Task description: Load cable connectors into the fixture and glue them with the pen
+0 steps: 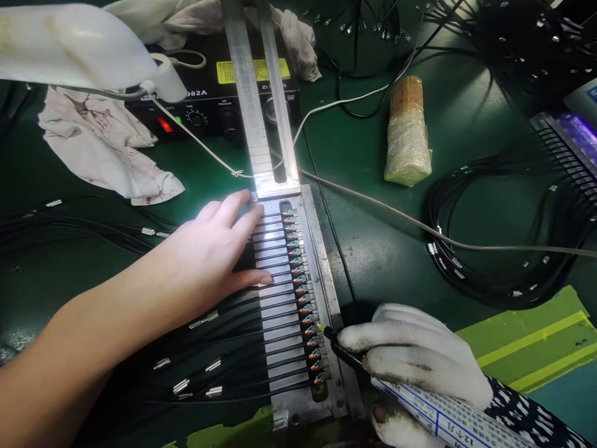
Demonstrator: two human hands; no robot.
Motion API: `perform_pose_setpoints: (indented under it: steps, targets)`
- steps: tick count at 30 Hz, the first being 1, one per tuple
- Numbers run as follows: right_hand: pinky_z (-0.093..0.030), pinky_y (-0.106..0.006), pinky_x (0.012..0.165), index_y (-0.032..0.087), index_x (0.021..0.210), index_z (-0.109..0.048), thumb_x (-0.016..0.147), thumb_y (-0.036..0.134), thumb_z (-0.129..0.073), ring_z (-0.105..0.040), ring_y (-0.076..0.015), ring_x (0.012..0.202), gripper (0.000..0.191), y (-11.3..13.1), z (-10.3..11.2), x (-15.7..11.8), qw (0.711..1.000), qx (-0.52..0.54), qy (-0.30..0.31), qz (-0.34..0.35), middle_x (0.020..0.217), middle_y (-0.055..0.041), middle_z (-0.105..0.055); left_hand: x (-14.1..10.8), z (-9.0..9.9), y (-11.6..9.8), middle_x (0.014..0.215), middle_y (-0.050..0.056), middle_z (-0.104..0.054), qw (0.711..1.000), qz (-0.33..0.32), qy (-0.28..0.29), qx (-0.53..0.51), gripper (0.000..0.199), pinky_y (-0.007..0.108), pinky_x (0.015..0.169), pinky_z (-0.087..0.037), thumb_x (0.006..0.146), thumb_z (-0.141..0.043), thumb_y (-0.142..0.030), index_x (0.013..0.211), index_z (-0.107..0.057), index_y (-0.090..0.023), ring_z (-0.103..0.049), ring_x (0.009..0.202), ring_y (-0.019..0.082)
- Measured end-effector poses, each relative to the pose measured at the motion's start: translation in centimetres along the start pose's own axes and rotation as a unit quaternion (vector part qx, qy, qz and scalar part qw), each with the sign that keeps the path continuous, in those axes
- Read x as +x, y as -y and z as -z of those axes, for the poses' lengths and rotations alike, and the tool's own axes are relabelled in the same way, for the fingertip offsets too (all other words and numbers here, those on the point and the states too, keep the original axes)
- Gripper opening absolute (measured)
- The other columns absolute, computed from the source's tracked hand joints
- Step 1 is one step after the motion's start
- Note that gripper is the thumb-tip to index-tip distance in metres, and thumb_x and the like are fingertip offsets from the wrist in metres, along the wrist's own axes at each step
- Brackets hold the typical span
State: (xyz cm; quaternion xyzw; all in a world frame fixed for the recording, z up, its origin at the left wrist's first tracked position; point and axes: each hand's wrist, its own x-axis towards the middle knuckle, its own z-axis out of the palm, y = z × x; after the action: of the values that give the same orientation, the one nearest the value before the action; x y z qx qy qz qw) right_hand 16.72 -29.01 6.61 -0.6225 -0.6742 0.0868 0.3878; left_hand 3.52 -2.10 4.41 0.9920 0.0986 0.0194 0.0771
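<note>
A metal fixture [321, 249] holds a row of several black cables [280, 306], side by side, with small connector ends showing coloured wires. My bare left hand [221, 246] rests on the fixture's upper left edge, fingers apart, thumb touching the cables. My gloved right hand [415, 354] is wrapped round a white labelled syringe [448, 414] with a black tip end. The syringe's thin nozzle points at the connector ends in the lower half of the row, at the fixture's right side.
A black control box [205, 118] with a red switch stands behind, near cloths [102, 143]. A white lamp arm [74, 46] hangs upper left. A wrapped block [408, 134] and coiled cables [448, 249] lie right. A thin tube [373, 202] crosses the table.
</note>
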Motion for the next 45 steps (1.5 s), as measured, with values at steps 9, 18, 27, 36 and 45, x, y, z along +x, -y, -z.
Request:
perform_pose_setpoints:
  steps: [9, 18, 27, 36, 45]
  targets:
    - [-0.049, -0.032, 0.062, 0.016, 0.081, -0.063, 0.104, 0.039, -0.044, -0.065, -0.0148, 0.068, 0.038, 0.1, -0.1, -0.5, 1.000, 0.000, 0.004, -0.001, 0.095, -0.0094, -0.075, -0.2, -0.4, 0.3, 0.150, 0.022, -0.033, 1.000, -0.001, -0.013, -0.002, 0.086, 0.060, 0.098, -0.048, 0.083, -0.053, -0.071, 0.146, -0.035, -0.016, -0.046, 0.126, 0.045]
    - [-0.051, -0.031, 0.060, 0.016, 0.082, -0.063, 0.105, 0.038, -0.043, -0.067, -0.0152, 0.067, 0.038, 0.2, 0.2, 0.5, 1.000, -0.015, -0.010, 0.003, 0.093, -0.0096, -0.075, -0.1, -0.2, 0.1, 0.149, 0.022, -0.034, 1.000, -0.003, -0.009, 0.007, 0.087, 0.059, 0.099, -0.048, 0.081, -0.055, -0.072, 0.144, -0.036, -0.014, -0.044, 0.128, 0.045]
    - [-0.046, -0.032, 0.056, 0.020, 0.082, -0.060, 0.109, 0.036, -0.031, -0.062, -0.0142, 0.061, 0.043, 0.8, 0.1, -1.5, 0.999, -0.034, -0.002, 0.014, 0.095, -0.0064, -0.076, -0.1, -0.4, 0.4, 0.149, 0.020, -0.033, 1.000, 0.003, -0.005, 0.000, 0.086, 0.059, 0.097, -0.049, 0.081, -0.057, -0.068, 0.146, -0.035, -0.017, -0.044, 0.126, 0.045]
    - [-0.049, -0.031, 0.062, 0.015, 0.082, -0.064, 0.106, 0.040, -0.040, -0.065, -0.0143, 0.068, 0.042, 0.8, 0.1, -0.8, 0.999, -0.030, 0.026, 0.001, 0.092, -0.0099, -0.075, -0.1, -0.6, 0.6, 0.149, 0.022, -0.033, 1.000, -0.016, -0.014, 0.015, 0.087, 0.059, 0.097, -0.049, 0.081, -0.059, -0.068, 0.145, -0.035, -0.014, -0.044, 0.126, 0.045]
    - [-0.045, -0.032, 0.058, 0.018, 0.082, -0.062, 0.109, 0.036, -0.033, -0.061, -0.0145, 0.063, 0.043, 0.3, -0.3, -1.9, 1.000, -0.019, 0.005, 0.020, 0.096, -0.0073, -0.075, 0.0, 0.0, 0.1, 0.149, 0.022, -0.033, 1.000, -0.007, 0.003, 0.006, 0.085, 0.059, 0.103, -0.044, 0.081, -0.061, -0.063, 0.145, -0.035, -0.013, -0.042, 0.129, 0.044]
